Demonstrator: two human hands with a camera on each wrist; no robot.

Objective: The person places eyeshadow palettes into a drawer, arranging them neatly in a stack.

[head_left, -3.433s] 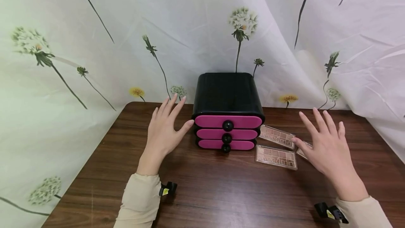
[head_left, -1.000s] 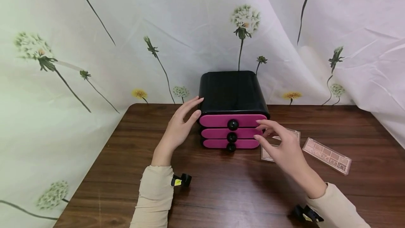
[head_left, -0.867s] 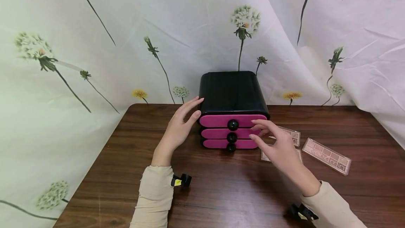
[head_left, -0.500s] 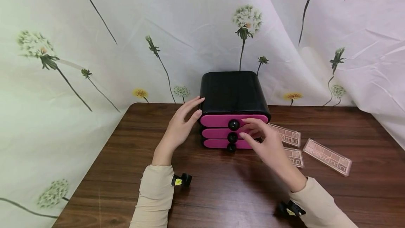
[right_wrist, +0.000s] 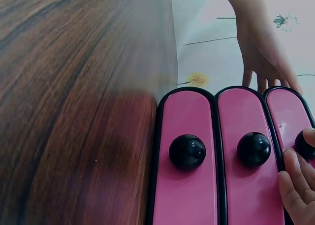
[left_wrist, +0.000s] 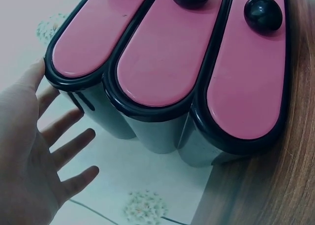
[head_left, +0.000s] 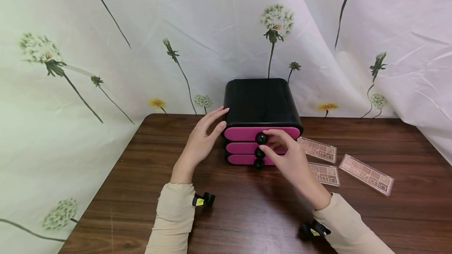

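A small black drawer unit (head_left: 261,101) with three pink drawer fronts stands at the back of the table, all three drawers closed. My left hand (head_left: 199,144) rests against its left side near the top, fingers spread and fairly straight, as the left wrist view also shows. My right hand (head_left: 291,158) is at the top drawer's round black knob (head_left: 261,138), index finger at its upper right and thumb just beneath, in a pinch. In the right wrist view, fingers (right_wrist: 295,178) of that hand partly cover the knob. The middle knob (right_wrist: 253,149) and bottom knob (right_wrist: 187,152) are untouched.
Three flat, clear-lidded eyeshadow palettes lie right of the unit: a rear one (head_left: 319,150), a front one (head_left: 326,174) partly behind my right hand, and a slanted one (head_left: 367,175). A dandelion-print cloth (head_left: 212,30) hangs behind the brown wooden table (head_left: 240,214).
Both hands have come in from beside the unit. The left now touches its side; the right has moved left to the top knob. One palette now lies farther right than at first.
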